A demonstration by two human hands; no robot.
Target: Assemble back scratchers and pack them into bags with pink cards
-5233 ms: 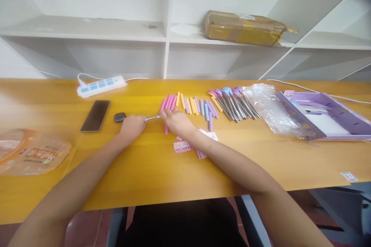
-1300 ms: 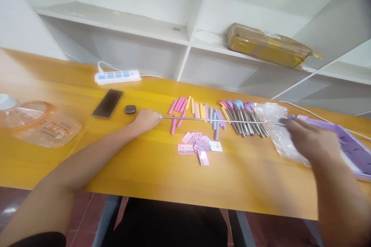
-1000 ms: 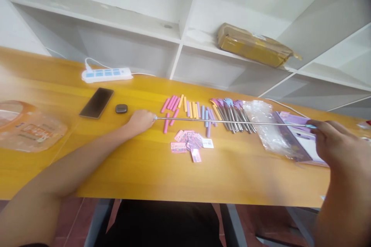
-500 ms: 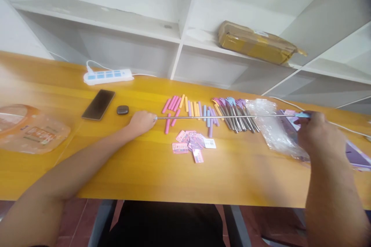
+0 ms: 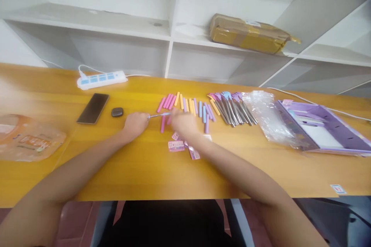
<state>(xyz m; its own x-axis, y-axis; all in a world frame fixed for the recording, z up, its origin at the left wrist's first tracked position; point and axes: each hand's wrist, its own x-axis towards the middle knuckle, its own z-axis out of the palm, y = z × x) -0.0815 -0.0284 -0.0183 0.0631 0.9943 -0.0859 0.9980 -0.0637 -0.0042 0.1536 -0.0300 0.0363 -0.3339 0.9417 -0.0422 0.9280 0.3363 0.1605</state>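
Note:
Both of my hands are over the table with a thin telescopic back scratcher (image 5: 158,115) between them, its metal rod now short and its blue end at the right. My left hand (image 5: 136,125) is closed around the rod's left end. My right hand (image 5: 184,123), blurred, is closed at the blue end. Just behind lie short coloured tubes (image 5: 200,109) in pink, orange, purple and blue. Small pink printed cards (image 5: 176,146) lie below my right hand, which partly hides them. Further right is a row of metal back scratchers (image 5: 234,110) with pink, purple and blue hand-shaped heads.
Clear plastic wrapping (image 5: 262,117) lies beside an open purple box (image 5: 327,148). At left are a phone (image 5: 93,109), a small black case (image 5: 117,112), a power strip (image 5: 101,80) and an orange plastic bag (image 5: 31,141). A taped parcel (image 5: 249,34) rests on the shelf (image 5: 139,31).
My right hand has moved far left towards my left hand, and the long rod between them has slid together. The purple box at the right is now uncovered.

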